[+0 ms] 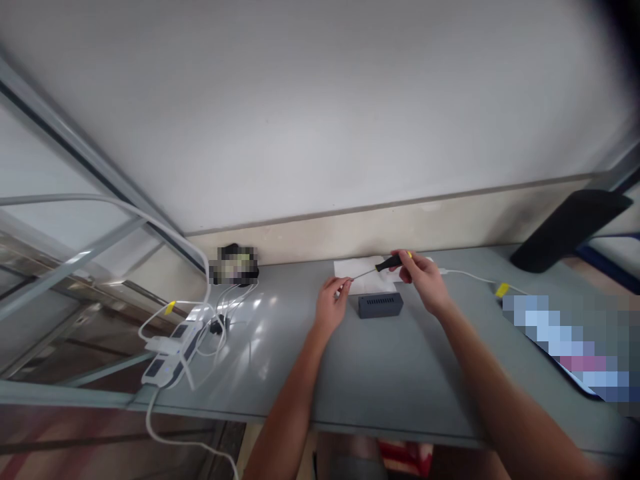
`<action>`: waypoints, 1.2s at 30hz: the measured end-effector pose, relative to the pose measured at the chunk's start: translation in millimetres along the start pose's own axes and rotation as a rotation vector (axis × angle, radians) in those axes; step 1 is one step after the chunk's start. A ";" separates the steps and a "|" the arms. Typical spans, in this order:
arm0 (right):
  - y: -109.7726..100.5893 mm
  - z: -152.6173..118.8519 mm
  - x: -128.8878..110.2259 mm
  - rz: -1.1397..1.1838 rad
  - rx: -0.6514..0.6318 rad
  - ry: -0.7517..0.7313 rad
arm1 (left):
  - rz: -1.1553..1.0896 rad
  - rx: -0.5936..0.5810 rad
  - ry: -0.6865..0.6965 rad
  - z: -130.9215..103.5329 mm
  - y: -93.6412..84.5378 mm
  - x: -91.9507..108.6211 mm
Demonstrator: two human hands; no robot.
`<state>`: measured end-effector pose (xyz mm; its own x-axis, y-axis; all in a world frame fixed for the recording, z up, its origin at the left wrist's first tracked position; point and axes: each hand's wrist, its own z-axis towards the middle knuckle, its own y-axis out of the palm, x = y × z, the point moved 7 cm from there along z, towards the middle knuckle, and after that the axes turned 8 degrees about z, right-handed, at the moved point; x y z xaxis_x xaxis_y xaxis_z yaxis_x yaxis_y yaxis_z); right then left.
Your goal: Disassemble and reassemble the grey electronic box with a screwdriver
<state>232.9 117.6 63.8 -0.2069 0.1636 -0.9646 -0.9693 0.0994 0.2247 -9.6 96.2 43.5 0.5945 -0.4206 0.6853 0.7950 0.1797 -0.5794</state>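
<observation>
A screwdriver [388, 264] with a black and yellow handle and a thin metal shaft is held by its handle in my right hand [421, 275]. Its shaft points left and slightly down, towards my left hand [332, 301]. The fingers of that hand are pinched together right at the screwdriver's tip; anything small between them is too tiny to make out. Between and just below my hands, a dark grey box [381, 305] with a row of vent slots sits on the grey table. White paper [357, 268] lies flat behind the box, beneath the screwdriver.
On the left of the table [270, 373] lie a white power strip [173, 353], tangled white cables [220, 337] and a pixelated dark item [234, 265]. A black upright object [570, 230] stands at the back right. A mat-like pixelated item [565, 347] lies at the right.
</observation>
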 end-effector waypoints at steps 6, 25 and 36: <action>-0.5 0.2 -0.1 0.147 0.014 -0.001 | -0.210 -0.007 0.002 1.3 1.5 7.7; -15.3 -11.1 -40.5 0.035 0.228 -0.236 | -0.285 -0.263 -0.024 -5.4 15.4 17.3; -3.5 -17.3 -45.9 -0.071 0.165 -0.268 | -0.290 -0.250 -0.094 -4.7 18.5 10.4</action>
<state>243.5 92.8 104.9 -0.0755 0.4008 -0.9130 -0.9410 0.2743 0.1982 10.8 91.0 37.9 0.3669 -0.3372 0.8670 0.8848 -0.1614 -0.4372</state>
